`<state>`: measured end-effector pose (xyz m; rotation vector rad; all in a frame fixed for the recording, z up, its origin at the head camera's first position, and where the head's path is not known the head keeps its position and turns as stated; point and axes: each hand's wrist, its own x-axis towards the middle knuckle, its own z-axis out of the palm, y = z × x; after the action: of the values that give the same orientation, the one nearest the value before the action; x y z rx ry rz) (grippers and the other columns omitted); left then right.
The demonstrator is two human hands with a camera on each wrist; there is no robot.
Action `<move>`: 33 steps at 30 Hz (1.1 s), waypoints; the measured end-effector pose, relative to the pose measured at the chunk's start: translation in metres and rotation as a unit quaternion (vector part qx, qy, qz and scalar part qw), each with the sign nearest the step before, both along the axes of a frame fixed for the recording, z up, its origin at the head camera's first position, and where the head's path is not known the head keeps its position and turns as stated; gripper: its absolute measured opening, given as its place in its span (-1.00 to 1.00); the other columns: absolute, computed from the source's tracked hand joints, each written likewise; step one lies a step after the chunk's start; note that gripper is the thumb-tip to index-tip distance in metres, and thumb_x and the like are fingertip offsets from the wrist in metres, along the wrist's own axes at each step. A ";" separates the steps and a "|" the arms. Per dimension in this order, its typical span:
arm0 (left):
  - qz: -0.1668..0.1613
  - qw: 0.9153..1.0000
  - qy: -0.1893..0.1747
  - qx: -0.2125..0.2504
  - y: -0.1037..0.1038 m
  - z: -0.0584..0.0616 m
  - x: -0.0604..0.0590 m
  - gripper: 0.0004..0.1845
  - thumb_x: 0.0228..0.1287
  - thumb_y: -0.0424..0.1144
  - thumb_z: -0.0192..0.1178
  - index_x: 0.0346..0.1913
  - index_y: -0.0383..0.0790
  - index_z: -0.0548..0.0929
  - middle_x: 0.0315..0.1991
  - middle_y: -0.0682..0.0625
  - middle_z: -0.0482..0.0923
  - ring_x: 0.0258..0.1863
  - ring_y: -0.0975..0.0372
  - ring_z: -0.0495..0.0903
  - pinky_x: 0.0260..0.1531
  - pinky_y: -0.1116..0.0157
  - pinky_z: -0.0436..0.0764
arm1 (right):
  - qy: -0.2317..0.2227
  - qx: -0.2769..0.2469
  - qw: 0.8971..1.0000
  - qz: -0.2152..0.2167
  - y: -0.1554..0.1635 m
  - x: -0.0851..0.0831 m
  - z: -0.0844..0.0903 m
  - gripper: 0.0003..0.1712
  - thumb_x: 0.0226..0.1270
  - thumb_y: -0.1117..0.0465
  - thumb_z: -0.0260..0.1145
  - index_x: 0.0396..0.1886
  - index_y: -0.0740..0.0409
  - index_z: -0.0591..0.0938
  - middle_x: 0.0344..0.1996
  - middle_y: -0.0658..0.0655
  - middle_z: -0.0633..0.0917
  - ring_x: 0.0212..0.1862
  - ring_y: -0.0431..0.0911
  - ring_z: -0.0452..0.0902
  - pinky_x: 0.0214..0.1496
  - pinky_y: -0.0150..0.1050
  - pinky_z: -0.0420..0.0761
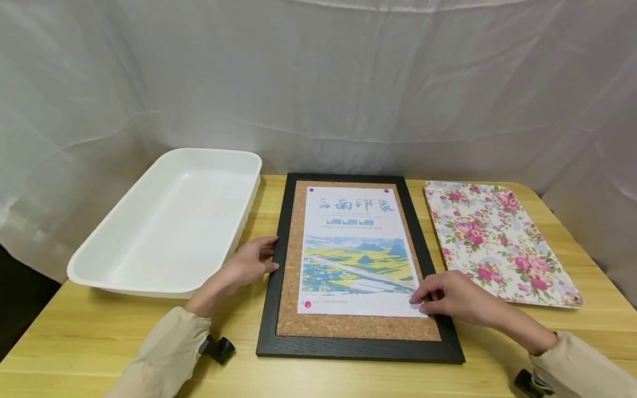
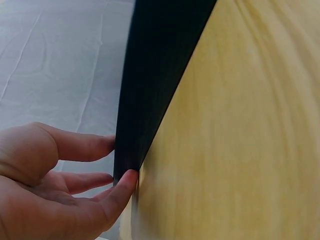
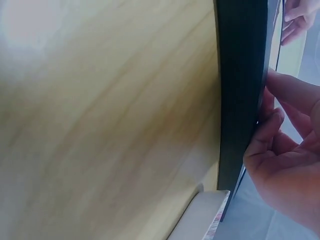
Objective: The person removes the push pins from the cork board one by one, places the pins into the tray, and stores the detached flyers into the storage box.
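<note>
A printed poster (image 1: pixel 348 226) with a blue and yellow landscape lies on a cork board (image 1: pixel 293 265) in a black frame (image 1: pixel 358 348). Small purple pins sit at its top corners, and a pink push pin (image 1: pixel 307 304) at its lower left. My left hand (image 1: pixel 249 258) touches the frame's left edge; in the left wrist view its thumb and fingertips meet the black side. My right hand (image 1: pixel 453 296) is at the poster's lower right corner, thumb and index finger bent close together on the paper. I cannot tell whether something small is between these fingertips.
A deep white tray (image 1: pixel 164 221) stands to the left, its edge close to my left forearm. On the right lies a floral tray (image 1: pixel 497 243), beside the frame. All rest on a wooden table (image 1: pixel 239 370), with a grey cloth (image 1: pixel 338 88) hanging behind.
</note>
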<state>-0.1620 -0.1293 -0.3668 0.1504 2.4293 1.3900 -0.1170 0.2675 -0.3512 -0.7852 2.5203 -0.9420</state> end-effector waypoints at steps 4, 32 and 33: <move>-0.002 1.000 -0.002 -0.003 0.000 0.001 0.001 -0.35 0.32 -0.55 0.11 0.44 -0.46 0.16 0.28 -0.36 0.33 0.27 -0.12 0.33 0.07 0.09 0.51 | -0.002 0.000 1.000 -0.001 -0.001 0.000 0.000 -0.92 0.19 0.30 0.42 -0.31 0.07 0.76 -0.41 -0.16 0.65 -0.51 -0.30 0.44 -0.49 -0.33 0.50; -0.005 1.000 0.006 -0.003 0.000 0.002 0.002 -0.35 0.31 -0.55 0.11 0.43 -0.49 0.15 0.28 -0.37 0.33 0.27 -0.14 0.33 0.08 0.08 0.51 | -0.022 0.021 0.999 -0.014 -0.007 -0.001 0.001 -0.91 0.21 0.31 0.41 -0.40 0.04 0.66 -0.55 -0.15 0.57 -0.53 -0.29 0.38 -0.49 -0.34 0.45; -0.005 1.000 0.006 -0.004 0.000 0.002 0.002 -0.35 0.32 -0.55 0.11 0.43 -0.49 0.15 0.28 -0.37 0.32 0.27 -0.14 0.33 0.08 0.08 0.51 | -0.020 0.017 1.000 -0.009 -0.006 -0.001 0.001 -0.92 0.22 0.32 0.40 -0.38 0.05 0.66 -0.53 -0.15 0.57 -0.52 -0.29 0.38 -0.48 -0.34 0.46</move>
<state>-0.1601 -0.1296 -0.3652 0.1696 2.4408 1.3792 -0.1176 0.2614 -0.3504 -0.7277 2.5059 -0.9088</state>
